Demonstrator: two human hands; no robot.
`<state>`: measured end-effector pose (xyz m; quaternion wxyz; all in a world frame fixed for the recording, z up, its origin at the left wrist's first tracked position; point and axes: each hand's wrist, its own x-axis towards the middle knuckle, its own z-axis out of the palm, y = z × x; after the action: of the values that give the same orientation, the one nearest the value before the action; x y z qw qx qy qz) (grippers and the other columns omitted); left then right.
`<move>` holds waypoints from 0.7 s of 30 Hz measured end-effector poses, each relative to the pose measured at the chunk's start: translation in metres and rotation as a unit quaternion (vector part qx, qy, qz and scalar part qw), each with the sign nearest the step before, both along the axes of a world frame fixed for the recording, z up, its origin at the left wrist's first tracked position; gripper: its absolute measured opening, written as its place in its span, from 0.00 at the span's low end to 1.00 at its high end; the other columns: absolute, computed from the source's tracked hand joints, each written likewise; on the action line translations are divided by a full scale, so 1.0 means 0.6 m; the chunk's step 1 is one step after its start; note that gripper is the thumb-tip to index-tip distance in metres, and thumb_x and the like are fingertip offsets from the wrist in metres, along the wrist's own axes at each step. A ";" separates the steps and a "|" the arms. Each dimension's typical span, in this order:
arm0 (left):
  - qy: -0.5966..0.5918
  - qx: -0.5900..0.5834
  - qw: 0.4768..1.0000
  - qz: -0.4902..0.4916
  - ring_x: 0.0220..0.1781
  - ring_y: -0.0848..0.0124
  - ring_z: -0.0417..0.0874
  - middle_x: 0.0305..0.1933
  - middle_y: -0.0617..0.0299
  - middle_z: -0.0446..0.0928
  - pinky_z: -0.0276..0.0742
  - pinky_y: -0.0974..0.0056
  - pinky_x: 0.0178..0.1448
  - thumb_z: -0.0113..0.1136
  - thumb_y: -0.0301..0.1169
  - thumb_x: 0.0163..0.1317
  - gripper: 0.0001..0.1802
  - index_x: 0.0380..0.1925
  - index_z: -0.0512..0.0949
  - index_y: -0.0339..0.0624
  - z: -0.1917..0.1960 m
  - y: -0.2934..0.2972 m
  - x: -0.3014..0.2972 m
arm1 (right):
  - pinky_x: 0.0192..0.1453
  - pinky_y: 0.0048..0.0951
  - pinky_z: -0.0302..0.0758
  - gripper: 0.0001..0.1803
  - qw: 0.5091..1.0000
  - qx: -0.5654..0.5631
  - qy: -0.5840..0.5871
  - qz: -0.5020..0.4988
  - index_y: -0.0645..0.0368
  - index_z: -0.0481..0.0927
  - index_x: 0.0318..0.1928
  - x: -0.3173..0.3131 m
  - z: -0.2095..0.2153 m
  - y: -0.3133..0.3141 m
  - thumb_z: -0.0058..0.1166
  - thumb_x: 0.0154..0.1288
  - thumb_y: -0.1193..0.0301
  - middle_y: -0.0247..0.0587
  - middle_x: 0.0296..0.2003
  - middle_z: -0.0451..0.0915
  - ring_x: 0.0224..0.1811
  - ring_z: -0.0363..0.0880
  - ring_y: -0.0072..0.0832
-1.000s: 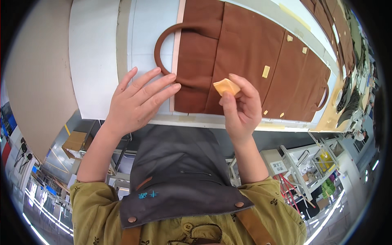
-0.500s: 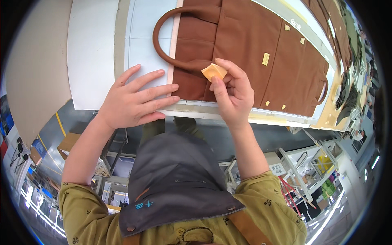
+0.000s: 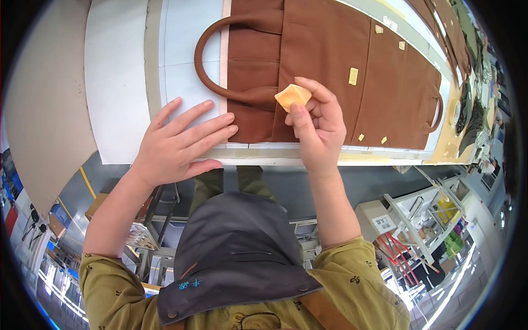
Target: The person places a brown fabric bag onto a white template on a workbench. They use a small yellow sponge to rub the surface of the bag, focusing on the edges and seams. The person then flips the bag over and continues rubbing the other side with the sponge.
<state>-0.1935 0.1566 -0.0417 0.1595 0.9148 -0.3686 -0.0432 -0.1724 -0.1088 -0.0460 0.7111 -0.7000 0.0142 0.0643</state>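
Left hand [image 3: 173, 146] has come off the brown handle [image 3: 199, 58] since the earliest view, and its fingertips now rest lower, at the near left corner of the brown bag piece [image 3: 322, 44]. Its grip is spread wide, palm down, holding nothing; the fingers cross the lined white paper [image 3: 184, 80] and two tips reach past the pink strip [image 3: 224, 55]. The right hand [image 3: 302, 93] has its grip closed in a pinch, thumb against fingers, on a small yellow piece [image 3: 293, 97], held by the near end of that handle; whether it touches the bag piece I cannot tell.

The bag piece lies flat on the bench [image 3: 443, 148], with yellow tape bits [image 3: 353, 76] on it and another handle [image 3: 441, 104] at its far right end. It looks soft and bendy, probably light for its size but floppy, so two hands on opposite edges would seem the best hold; the handles look firmer. The yellow piece looks light and fairly stiff, best pinched across its flat faces.

Beyond the bench, on the left, is a cardboard box [image 3: 98, 206], its contents hidden. On the right, a grey box [image 3: 367, 217] stands beside a metal rack carrying yellow and green things [image 3: 454, 245] too blurred to name
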 end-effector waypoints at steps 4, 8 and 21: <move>0.007 -0.001 1.000 0.000 0.71 0.66 0.73 0.67 0.75 0.77 0.53 0.50 0.80 0.60 0.62 0.58 0.34 0.62 0.79 0.62 0.002 0.000 0.002 | 0.28 0.11 0.62 0.19 1.000 0.002 0.002 -0.010 0.63 0.74 0.63 0.001 -0.002 0.001 0.55 0.74 0.75 0.29 0.29 0.78 0.26 0.68 0.08; -0.002 0.002 1.000 0.000 0.71 0.65 0.73 0.66 0.75 0.78 0.53 0.48 0.79 0.59 0.63 0.57 0.35 0.62 0.79 0.62 0.000 0.000 0.001 | 0.28 0.11 0.62 0.19 1.000 0.013 0.019 -0.015 0.63 0.74 0.63 0.002 0.000 0.000 0.55 0.75 0.74 0.29 0.29 0.78 0.26 0.69 0.09; -0.006 0.012 1.000 0.001 0.72 0.66 0.70 0.67 0.78 0.75 0.54 0.47 0.79 0.60 0.65 0.55 0.34 0.62 0.79 0.71 -0.001 -0.008 -0.003 | 0.41 0.17 0.74 0.19 0.998 0.037 0.051 -0.004 0.62 0.74 0.63 -0.002 0.005 -0.008 0.57 0.73 0.75 0.30 0.32 0.78 0.34 0.77 0.13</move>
<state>-0.1951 0.1520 -0.0424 0.1461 0.9173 -0.3681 -0.0421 -0.1734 -0.1138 -0.0430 0.7354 -0.6687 0.0505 0.0976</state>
